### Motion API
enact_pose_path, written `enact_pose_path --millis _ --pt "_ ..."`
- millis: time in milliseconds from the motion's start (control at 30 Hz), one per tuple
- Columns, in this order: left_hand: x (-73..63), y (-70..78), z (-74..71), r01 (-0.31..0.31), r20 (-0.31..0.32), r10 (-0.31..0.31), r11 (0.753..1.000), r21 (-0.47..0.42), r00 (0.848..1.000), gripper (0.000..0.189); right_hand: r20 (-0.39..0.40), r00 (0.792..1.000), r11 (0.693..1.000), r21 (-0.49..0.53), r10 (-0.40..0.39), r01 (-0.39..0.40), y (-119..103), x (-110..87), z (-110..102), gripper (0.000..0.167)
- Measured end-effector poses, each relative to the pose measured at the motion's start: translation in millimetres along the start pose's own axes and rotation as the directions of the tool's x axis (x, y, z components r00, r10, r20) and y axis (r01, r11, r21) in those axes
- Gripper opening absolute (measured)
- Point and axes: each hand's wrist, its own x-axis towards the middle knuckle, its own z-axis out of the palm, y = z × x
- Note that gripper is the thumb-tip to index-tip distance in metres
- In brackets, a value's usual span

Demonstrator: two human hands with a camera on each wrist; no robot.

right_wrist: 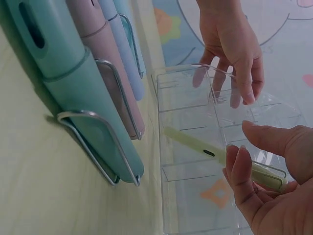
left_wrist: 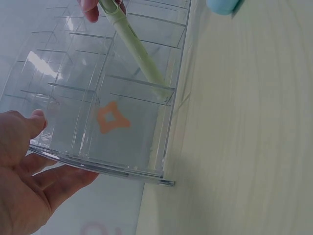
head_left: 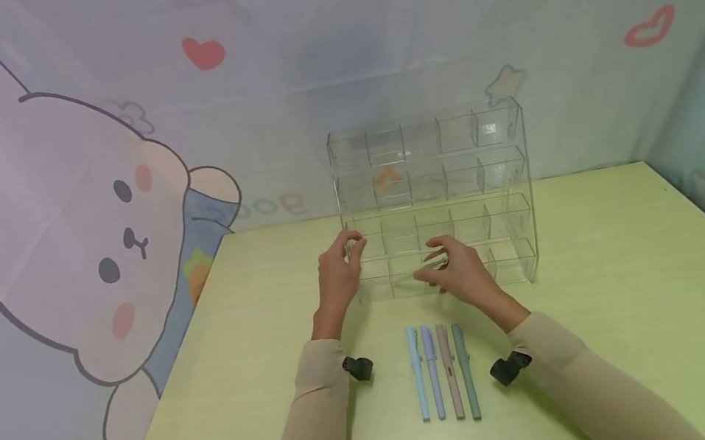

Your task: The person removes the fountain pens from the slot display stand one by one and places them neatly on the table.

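A clear acrylic rack [head_left: 400, 236] with rows of small compartments stands upright on the table. My left hand [head_left: 339, 274] grips its left side edge, the thumb in front and the fingers round the outside in the left wrist view. My right hand [head_left: 463, 272] holds a pale green pen [right_wrist: 195, 143] near its clip end, fingers curled about it. The pen slants, its far end within a bottom-row compartment [left_wrist: 139, 90]. Nearer me lie a light blue pen [head_left: 419, 375], a lavender pen [head_left: 434, 373], a mauve pen [head_left: 451, 378] and a dark green pen [head_left: 467, 376], side by side.
The pale wooden table [head_left: 637, 301] runs up to a printed cloth backdrop [head_left: 407, 27] just behind the rack. A large cartoon rabbit [head_left: 73, 234] fills the cloth's left part. The row of pens lies between my two forearms.
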Motion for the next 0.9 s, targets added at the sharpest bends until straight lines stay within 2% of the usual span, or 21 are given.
enact_pose_path --millis 200,467,700,900 --pt "-0.8 -1.0 0.4 -0.001 0.000 0.001 1.000 0.003 1.000 0.019 -0.021 1.000 1.000 -0.018 -0.023 0.022 -0.3 1.4 3.2 0.058" --pt "0.3 -1.4 0.7 -0.010 0.003 0.010 1.000 0.001 1.000 0.021 -0.072 0.996 0.998 0.007 -0.059 0.060 0.5 -0.2 6.4 0.041" --pt "0.3 -1.8 0.4 -0.011 0.000 0.011 1.000 0.008 1.000 0.022 -0.130 0.985 0.994 0.009 -0.109 0.111 1.4 0.5 5.0 0.037" --pt "0.5 -2.8 0.9 -0.013 0.003 0.013 1.000 0.009 1.000 0.022 -0.176 0.978 0.993 0.021 -0.112 0.118 -3.2 -0.7 -6.0 0.038"
